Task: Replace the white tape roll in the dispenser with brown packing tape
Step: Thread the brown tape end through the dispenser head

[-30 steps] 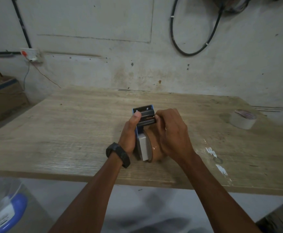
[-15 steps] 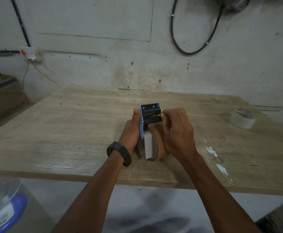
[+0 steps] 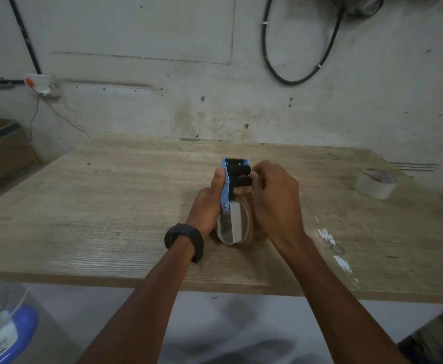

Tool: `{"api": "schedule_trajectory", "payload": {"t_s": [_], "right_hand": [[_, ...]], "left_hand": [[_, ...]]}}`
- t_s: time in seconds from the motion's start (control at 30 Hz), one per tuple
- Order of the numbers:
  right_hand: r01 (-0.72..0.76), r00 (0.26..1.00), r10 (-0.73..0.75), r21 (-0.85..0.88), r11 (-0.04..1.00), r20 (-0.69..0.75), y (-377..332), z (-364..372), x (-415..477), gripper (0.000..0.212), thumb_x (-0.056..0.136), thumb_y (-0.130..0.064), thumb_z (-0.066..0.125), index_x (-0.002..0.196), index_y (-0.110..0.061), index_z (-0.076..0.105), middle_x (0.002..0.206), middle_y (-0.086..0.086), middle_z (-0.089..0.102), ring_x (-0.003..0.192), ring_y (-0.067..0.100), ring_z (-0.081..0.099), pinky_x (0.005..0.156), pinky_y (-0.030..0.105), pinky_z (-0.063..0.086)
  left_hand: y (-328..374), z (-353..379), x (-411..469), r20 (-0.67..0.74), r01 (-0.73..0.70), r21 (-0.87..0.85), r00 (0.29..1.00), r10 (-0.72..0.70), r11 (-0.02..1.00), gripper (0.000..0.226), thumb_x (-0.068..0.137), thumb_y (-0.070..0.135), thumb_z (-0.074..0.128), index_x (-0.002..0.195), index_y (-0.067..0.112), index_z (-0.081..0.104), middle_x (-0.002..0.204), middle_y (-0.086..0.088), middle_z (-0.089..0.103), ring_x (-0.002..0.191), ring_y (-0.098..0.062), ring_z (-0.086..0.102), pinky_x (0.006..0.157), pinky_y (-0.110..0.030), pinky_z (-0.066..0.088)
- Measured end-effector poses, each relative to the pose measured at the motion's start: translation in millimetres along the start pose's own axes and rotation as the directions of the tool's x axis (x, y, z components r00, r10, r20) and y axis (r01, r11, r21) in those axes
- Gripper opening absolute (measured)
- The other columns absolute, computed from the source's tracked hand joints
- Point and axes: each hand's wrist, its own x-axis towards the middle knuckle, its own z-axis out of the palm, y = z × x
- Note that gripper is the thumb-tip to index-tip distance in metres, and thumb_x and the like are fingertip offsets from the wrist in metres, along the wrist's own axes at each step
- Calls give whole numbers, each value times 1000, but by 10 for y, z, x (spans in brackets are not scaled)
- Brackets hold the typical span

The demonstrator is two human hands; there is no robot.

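Note:
A blue tape dispenser [image 3: 225, 185] with a black toothed head stands on edge at the middle of the wooden table [image 3: 110, 211]. A brown packing tape roll [image 3: 244, 229] sits in it. My left hand [image 3: 209, 203] grips the dispenser's blue side plate, thumb up along it. My right hand [image 3: 275, 200] reaches over from the right, and its fingertips pinch the brown tape end at the black roller. The white tape roll [image 3: 375, 183] lies flat far right on the table.
The wall runs close behind the table, with a black cable loop [image 3: 301, 48] hanging on it and a socket [image 3: 41, 84] at left. Cardboard boxes [image 3: 2, 151] stand at the left. A blue and white container [image 3: 7, 334] sits below the table's front-left corner.
The dispenser has turned a little, so its blue side plate now faces me more. My right fingers have shifted up to the roller by the toothed head. The white roll has not moved.

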Motion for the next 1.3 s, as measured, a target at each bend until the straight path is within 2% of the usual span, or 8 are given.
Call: {"api": "schedule_trajectory", "payload": {"t_s": [0.17, 0.37, 0.57, 0.73, 0.93, 1.1, 1.2, 1.3], "right_hand": [[-154, 984, 168, 189, 970, -61, -91, 113, -1, 15, 101, -15, 51, 87, -14, 58, 81, -1, 62, 72, 8, 56, 58, 6, 38], [-32, 992, 62, 257, 966, -111, -58, 100, -28, 14, 99, -12, 54, 87, -12, 60, 81, -2, 61, 73, 5, 56, 63, 7, 41], [19, 989, 26, 300, 954, -143, 9, 75, -92, 12, 99, -12, 54, 89, -12, 59, 85, -1, 62, 76, 9, 57, 66, 18, 46], [109, 984, -60, 298, 949, -169, 33, 51, -114, 9, 98, -7, 55, 91, -10, 60, 87, -1, 60, 78, 7, 54, 68, 16, 44], [62, 998, -46, 400, 914, -51, 108, 25, -18, 8, 98, -12, 57, 93, -14, 63, 88, -5, 65, 82, 8, 61, 72, 21, 49], [29, 994, 31, 547, 836, -100, 41, 94, -103, 9, 97, -8, 58, 91, -12, 64, 85, -2, 65, 81, 14, 64, 73, 28, 53], [86, 991, -30, 450, 889, -130, 40, 84, -99, 9, 96, -6, 59, 91, -12, 64, 84, -5, 63, 77, 2, 59, 71, 14, 47], [153, 988, -155, 265, 952, -15, 119, -11, 20, 7, 96, -7, 58, 93, -11, 63, 85, -8, 59, 73, -9, 50, 68, 2, 38]], "left_hand": [[-7, 3, -14, 18, -32, -67, 999, 33, 997, 53, 78, 72, 20, 93, 43, 62, 93, 10, 69, 87, -5, 65, 79, -26, 46], [-90, -55, 28, 44, -64, -104, 997, 69, 993, 55, 84, 83, 21, 89, 59, 70, 97, 9, 77, 99, -11, 72, 100, -43, 52], [-102, -57, 67, 52, -50, -128, 997, 57, 991, 49, 81, 82, 26, 84, 61, 70, 92, 14, 77, 99, -12, 71, 103, -47, 50], [-125, -61, 79, 72, -9, -180, 997, 22, 984, 49, 81, 77, 25, 85, 60, 71, 103, 3, 76, 105, -24, 71, 103, -53, 49], [-127, -51, 101, 62, 14, -284, 998, 4, 959, 75, 73, 89, 38, 116, 36, 68, 118, -5, 74, 111, -24, 69, 107, -53, 46], [-211, -30, 101, 50, 27, -351, 999, -10, 936, 90, 64, 92, 47, 127, 29, 65, 121, -8, 72, 113, -29, 68, 107, -56, 45], [-214, -63, 84, 95, 71, -432, 995, -32, 899, 90, 67, 84, 55, 132, 22, 62, 125, -15, 69, 116, -34, 66, 108, -56, 44], [-219, -76, 98, 135, 82, -445, 991, -24, 892, 77, 80, 73, 47, 134, 20, 60, 129, -16, 67, 120, -33, 64, 110, -54, 42]]}}
